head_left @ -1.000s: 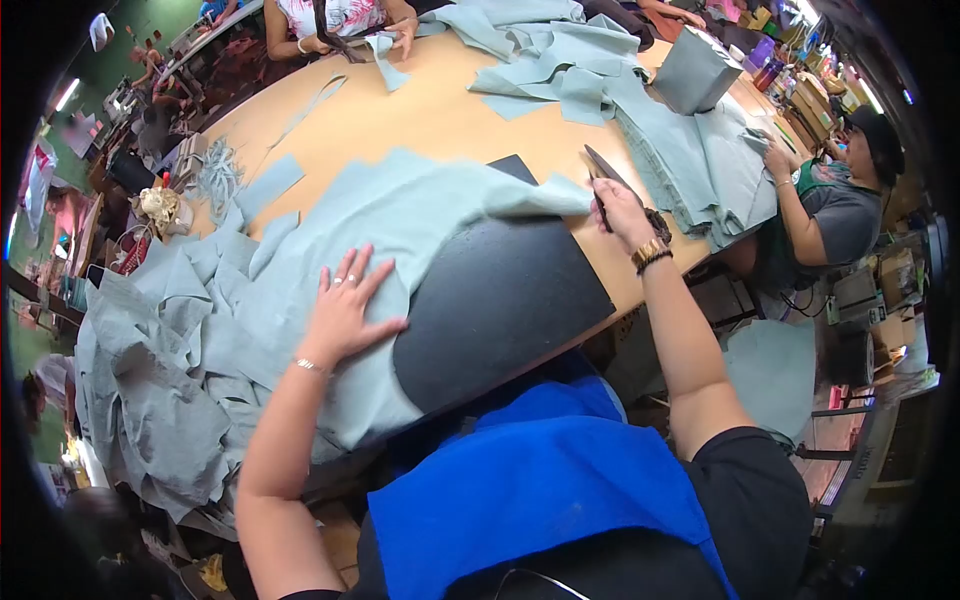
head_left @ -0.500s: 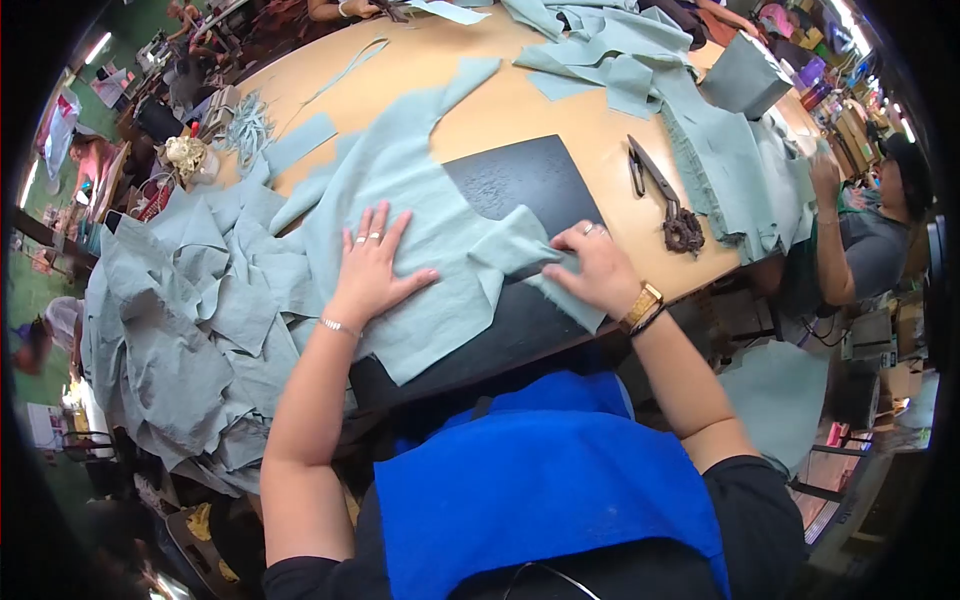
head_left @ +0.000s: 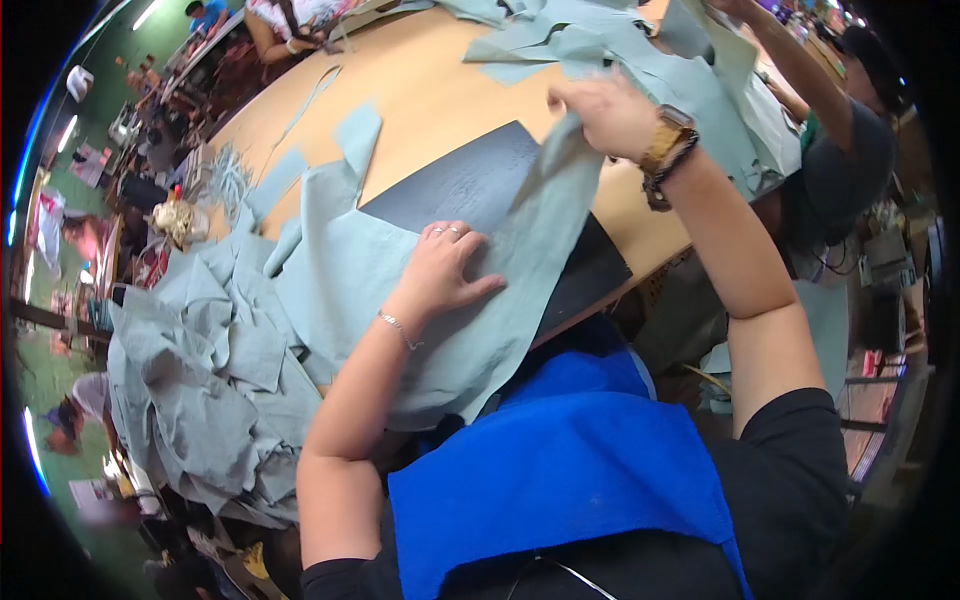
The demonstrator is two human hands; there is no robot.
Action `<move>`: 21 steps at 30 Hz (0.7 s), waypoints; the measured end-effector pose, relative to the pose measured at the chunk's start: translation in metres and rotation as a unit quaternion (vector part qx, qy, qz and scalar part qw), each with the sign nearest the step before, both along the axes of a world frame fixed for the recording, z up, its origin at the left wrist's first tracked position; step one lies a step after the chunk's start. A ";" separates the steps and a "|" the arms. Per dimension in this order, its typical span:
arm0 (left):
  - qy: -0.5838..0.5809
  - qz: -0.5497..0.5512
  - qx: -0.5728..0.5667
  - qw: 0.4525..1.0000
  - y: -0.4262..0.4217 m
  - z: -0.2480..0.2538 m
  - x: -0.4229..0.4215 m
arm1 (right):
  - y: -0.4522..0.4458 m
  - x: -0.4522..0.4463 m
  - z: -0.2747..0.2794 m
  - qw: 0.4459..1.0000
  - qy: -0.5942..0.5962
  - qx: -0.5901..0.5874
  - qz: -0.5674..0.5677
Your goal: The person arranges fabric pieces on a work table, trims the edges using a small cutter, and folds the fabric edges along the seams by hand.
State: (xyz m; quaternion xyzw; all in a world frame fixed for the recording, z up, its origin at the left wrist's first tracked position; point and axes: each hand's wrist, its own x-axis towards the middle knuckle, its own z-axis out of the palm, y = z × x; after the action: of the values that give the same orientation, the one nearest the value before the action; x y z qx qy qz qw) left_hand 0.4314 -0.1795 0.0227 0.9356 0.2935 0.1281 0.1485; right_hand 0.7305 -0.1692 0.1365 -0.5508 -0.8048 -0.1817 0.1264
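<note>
A light grey-green fabric piece (head_left: 520, 285) lies partly on the table and drapes over its near edge. My left hand (head_left: 445, 265) rests on the cloth, thumb stretched out to the side and fingers slightly bent. At the upper right, my right hand (head_left: 610, 115) holds a corner of this piece, raised above the table; its fingertips are a little blurred. Beneath the cloth, a dark flat board (head_left: 460, 185) shows in part. The scissors do not show in the current view.
A large heap of crumpled fabric (head_left: 190, 400) hangs over the left table edge. More cut fabric (head_left: 590, 40) lies at the far side of the wooden table (head_left: 410, 75). A person's arm (head_left: 785, 60) is at the right. A ball of yarn-like material (head_left: 180, 220) sits at left.
My right hand has moved up and away, lifting the fabric corner with it. My left hand has shifted right on the cloth. The fabric has turned, and the view has shifted.
</note>
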 end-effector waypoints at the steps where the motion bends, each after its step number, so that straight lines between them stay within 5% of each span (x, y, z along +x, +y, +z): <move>1: -0.007 0.006 -0.004 1.000 0.005 -0.004 0.009 | 0.001 -0.002 0.001 0.978 -0.099 0.186 -0.015; 4: -0.028 0.037 0.013 0.999 0.009 -0.008 0.025 | -0.011 -0.030 0.000 0.988 0.111 -0.103 -0.023; 6: -0.049 0.054 0.024 0.997 0.006 -0.012 0.027 | -0.005 -0.032 -0.065 0.940 0.217 -0.153 0.216; 11: -0.070 0.065 0.089 0.991 0.001 -0.014 0.023 | -0.014 -0.058 -0.113 0.920 0.246 -0.255 0.166; 21: -0.038 0.010 0.067 0.997 0.025 -0.016 -0.014 | -0.018 -0.047 -0.143 0.931 0.217 -0.123 0.266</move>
State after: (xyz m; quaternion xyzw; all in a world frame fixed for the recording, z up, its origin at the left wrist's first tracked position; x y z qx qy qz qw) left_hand 0.4176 -0.1549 0.0068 0.9349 0.2880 0.1844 0.0949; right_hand 0.6834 -0.1874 -0.0061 -0.3540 -0.8908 0.0825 0.2728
